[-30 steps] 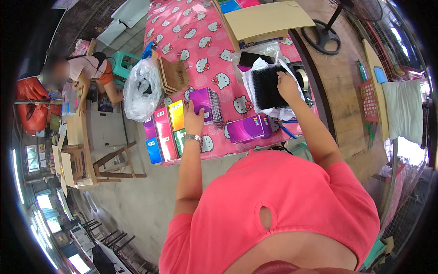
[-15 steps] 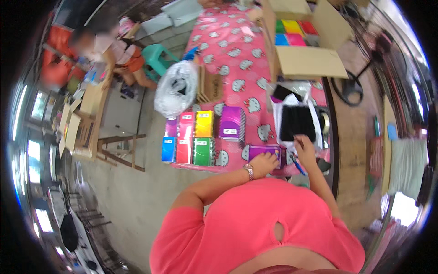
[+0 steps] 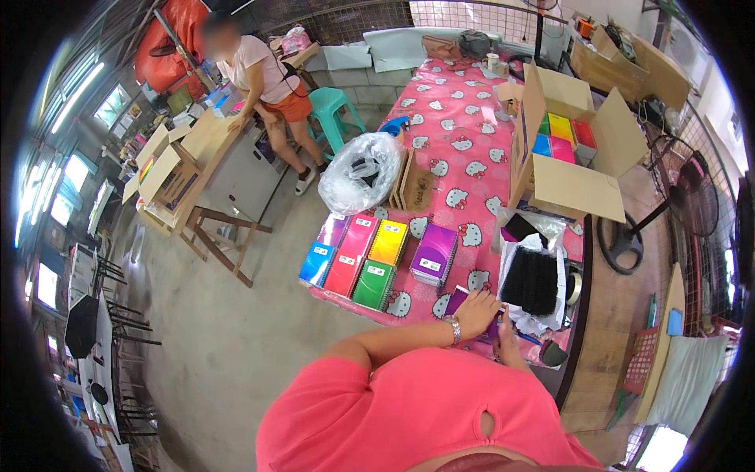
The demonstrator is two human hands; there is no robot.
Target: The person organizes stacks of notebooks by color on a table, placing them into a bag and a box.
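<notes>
On the near edge of the table a purple notebook (image 3: 456,300) lies partly under my hands. My left hand (image 3: 476,316), with a metal watch at the wrist, rests on its cover with the fingers stretched out. My right hand (image 3: 507,344) is at the notebook's right side, its fingertips together; anything between them is too small to make out. Just beyond lies a black square stack (image 3: 532,282) on white paper. To the left stand a purple notebook stack (image 3: 434,253) and several spiral notebooks, among them a red one (image 3: 355,240), a yellow one (image 3: 388,241) and a green one (image 3: 373,283).
A clear plastic bag (image 3: 358,169) sits beside brown cardboard pieces (image 3: 414,182). Farther back on the pink tablecloth (image 3: 460,118) an open carton (image 3: 582,185) holds colourful notebooks. A tape roll (image 3: 574,287) lies at the right edge. Another person (image 3: 259,67) stands at a wooden table, far left.
My right hand has come from the black stack down to the purple notebook's right side. My left hand stays on the cover. The view has tilted up, showing more of the room.
</notes>
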